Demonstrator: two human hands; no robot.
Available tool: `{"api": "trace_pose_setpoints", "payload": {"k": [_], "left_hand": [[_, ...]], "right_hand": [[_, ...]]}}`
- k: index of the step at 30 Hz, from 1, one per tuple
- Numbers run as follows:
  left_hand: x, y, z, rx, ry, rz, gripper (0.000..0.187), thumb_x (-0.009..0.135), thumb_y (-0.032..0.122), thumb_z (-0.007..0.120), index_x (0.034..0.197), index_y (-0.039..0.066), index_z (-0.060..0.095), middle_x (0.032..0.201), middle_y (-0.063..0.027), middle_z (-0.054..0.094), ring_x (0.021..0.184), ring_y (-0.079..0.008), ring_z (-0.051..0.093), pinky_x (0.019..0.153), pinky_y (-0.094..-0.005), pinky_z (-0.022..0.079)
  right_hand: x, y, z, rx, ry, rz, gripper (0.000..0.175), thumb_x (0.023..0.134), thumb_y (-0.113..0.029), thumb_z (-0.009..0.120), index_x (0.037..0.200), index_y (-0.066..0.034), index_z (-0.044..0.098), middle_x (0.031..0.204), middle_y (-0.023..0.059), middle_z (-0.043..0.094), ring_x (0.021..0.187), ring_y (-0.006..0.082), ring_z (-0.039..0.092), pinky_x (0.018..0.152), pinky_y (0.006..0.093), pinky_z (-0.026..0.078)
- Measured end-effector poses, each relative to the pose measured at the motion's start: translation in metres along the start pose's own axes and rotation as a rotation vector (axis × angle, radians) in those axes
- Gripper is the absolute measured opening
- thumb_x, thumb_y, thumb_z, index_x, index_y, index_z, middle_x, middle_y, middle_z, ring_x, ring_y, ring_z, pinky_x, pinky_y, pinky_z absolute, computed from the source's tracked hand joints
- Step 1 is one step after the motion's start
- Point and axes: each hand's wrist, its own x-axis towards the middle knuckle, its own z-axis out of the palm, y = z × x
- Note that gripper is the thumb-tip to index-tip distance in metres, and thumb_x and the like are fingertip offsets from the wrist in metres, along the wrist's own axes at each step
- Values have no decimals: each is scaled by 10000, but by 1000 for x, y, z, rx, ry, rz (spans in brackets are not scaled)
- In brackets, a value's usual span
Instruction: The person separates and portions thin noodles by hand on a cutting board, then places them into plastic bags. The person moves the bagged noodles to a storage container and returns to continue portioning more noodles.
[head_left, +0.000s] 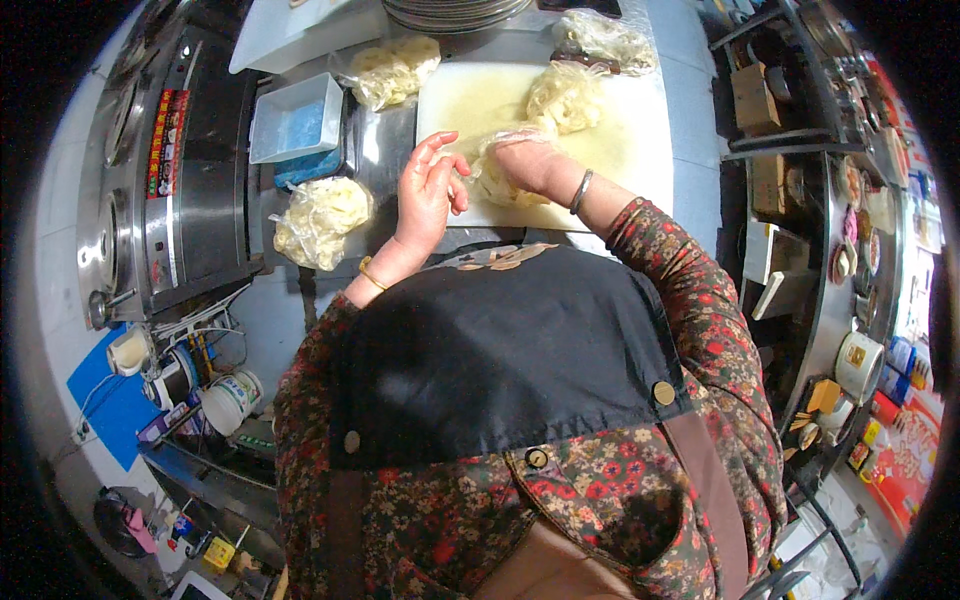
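My right hand (525, 161) reaches into a clear plastic bag of pale yellow food pieces (499, 184) on a white cutting board (645, 180); its fingers are hidden in the bag. Just left of that bag my left hand (435, 184) is raised over the board's left edge, fingers bent and apart, wet-looking and holding nothing that I can see. Behind the right hand lies another bag of the same food (566, 97). More filled bags rest on the steel table, one at the near left (322, 221) and one at the back left (394, 71).
An empty translucent plastic tub (296, 120) stands on the left, with a larger white bin (307, 34) behind it. A stack of round plates (457, 11) is at the back. Another plastic bag (604, 41) lies at the back right. Metal shelving (810, 150) stands to the right.
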Motion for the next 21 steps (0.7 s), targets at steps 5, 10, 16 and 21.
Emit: {"api": "trace_pose_setpoints", "payload": {"k": [5,10,16,21], "left_hand": [[-2,0,8,-6,-25,-36,281,927,116,413,1198,43,434,813,-59,544,458,-69,469,399,-187,347],[-1,-2,8,11,-31,-41,286,925,121,424,1201,45,432,834,-61,548,469,-73,482,407,-190,357],[3,-3,7,11,-38,-100,279,887,73,477,1161,31,440,824,-44,550,485,-57,479,418,-178,359],[9,11,12,312,-165,-347,166,833,45,560,987,6,510,687,-21,530,472,-43,442,408,-181,334]], "right_hand": [[-18,-12,12,106,47,-82,248,748,-112,543,993,-75,523,843,162,617,808,307,624,706,423,494],[-20,-4,10,210,215,-47,228,716,-122,582,934,-55,590,832,173,625,751,302,632,664,394,496],[-24,19,0,1433,256,416,219,742,-29,578,957,2,605,812,154,641,699,216,636,597,334,519],[-29,21,-6,2268,91,297,108,805,-16,555,901,33,558,830,104,618,657,185,604,557,268,497]]}}
